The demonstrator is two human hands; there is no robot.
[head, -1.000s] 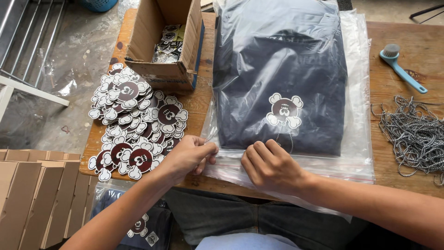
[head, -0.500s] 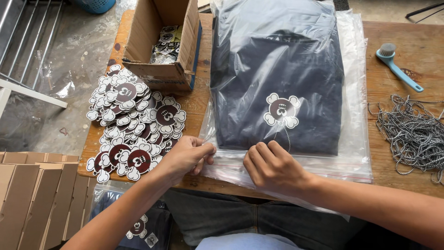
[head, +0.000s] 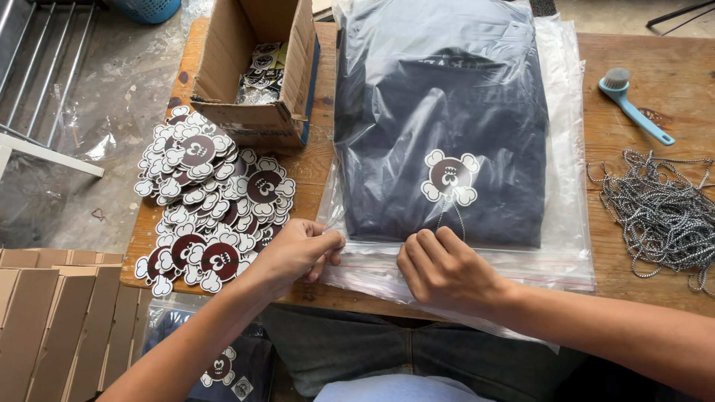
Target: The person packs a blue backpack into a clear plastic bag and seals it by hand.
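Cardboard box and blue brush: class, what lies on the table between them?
In the head view, between the cardboard box and the blue brush lies a clear plastic bag holding a folded dark garment, on a stack of similar bags.

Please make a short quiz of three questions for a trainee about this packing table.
1. True or false: both hands rest on the near edge of the clear bag.
2. What lies inside the bag? A) dark folded garment B) cords C) brush
3. Which hand is nearer the pile of tags?

Key: 1 true: left hand and right hand press there. 2 A. 3 left.
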